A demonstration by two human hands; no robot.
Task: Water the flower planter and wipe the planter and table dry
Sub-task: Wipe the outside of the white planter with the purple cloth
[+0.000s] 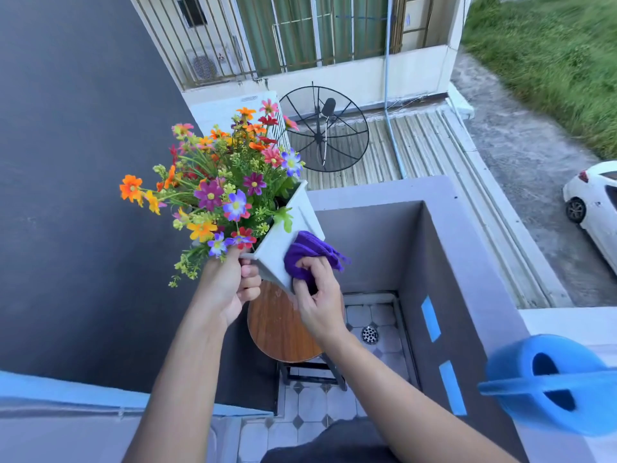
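Soft even daylight, no hard shadows; wide-angle edge distortion.

The planter point(277, 248) you hold looks like smooth, matt white plastic; its flowers point(213, 195) look artificial, fabric or plastic. The purple cloth point(307, 252) under your right hand point(317, 302) is soft, napped fabric. The round counter point(277, 329) shows brown wood grain with a slight sheen. The watering can point(521, 406) is smooth blue plastic, the floor point(310, 406) pale glazed tile with a shiny metal drain point(370, 334), the parapet point(450, 235) matt grey paint.
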